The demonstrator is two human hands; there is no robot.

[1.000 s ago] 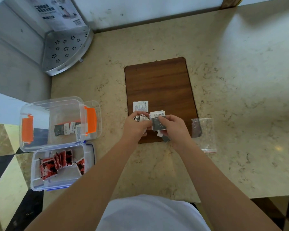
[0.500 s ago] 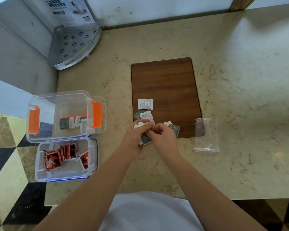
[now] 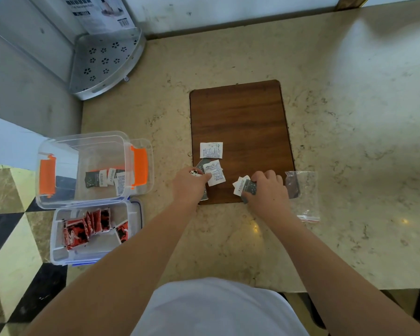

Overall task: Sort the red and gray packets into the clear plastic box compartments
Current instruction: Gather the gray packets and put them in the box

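Left hand [image 3: 188, 187] clenches crumpled packets [image 3: 194, 172], partly hidden; right hand [image 3: 268, 190] grips gray packets [image 3: 245, 186] on the board [image 3: 240, 117], fingers covering their lower edges.

The rectangular wooden board [image 3: 240, 122] is dark brown; the marble counter [image 3: 349, 117] mottled beige; the clear plastic box [image 3: 83, 146] has orange latches [image 3: 140, 166]; the foil packets [image 3: 83, 229] are red and black.

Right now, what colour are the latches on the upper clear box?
Orange latches, one at each end of the box; head view.
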